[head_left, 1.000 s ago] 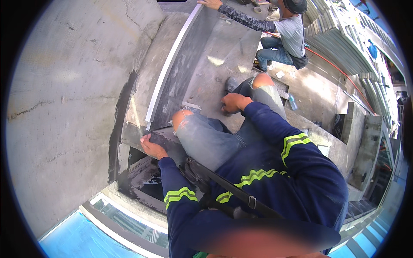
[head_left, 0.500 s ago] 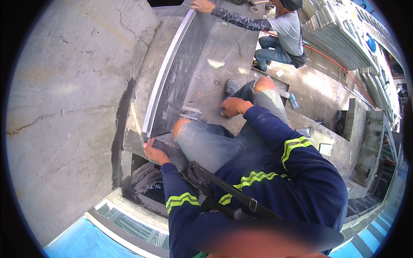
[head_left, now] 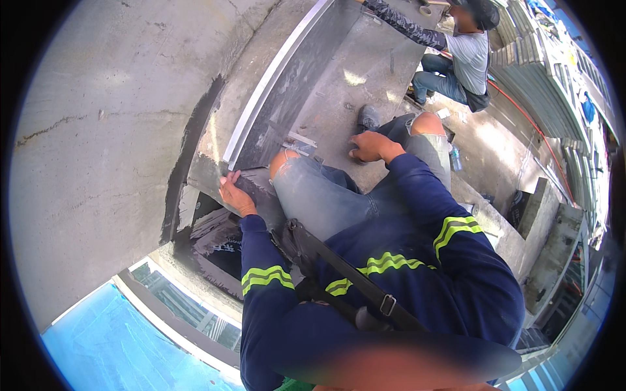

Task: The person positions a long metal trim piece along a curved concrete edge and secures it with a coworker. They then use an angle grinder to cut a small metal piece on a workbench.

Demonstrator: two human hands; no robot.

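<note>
My left hand (head_left: pixel 237 197) is by the near end of a long, pale metal bar (head_left: pixel 264 88), its fingers stretched out and the tips at or just below that end. The bar runs along the top edge of a dark grey upright slab face (head_left: pixel 277 120). Under my left hand lies a grey ledge (head_left: pixel 255 185) with a dark opening below it. My right hand (head_left: pixel 373 147) is curled closed above my right leg, near my boot (head_left: pixel 368 118). Whether anything is inside its fingers is hidden.
A crouching co-worker (head_left: pixel 471 62) reaches toward the bar's far end. A concrete wall (head_left: pixel 117 130) rises at the left. Stacked pale panels (head_left: pixel 521 65), an orange-red hose (head_left: pixel 531 124) and a plastic bottle (head_left: pixel 455 158) are at the right. Blue sheeting (head_left: pixel 124 339) lies lower left.
The view has turned, so the co-worker and bar sit further right and higher. My left hand stays by the bar's near end, its fingers still stretched. My right hand remains curled.
</note>
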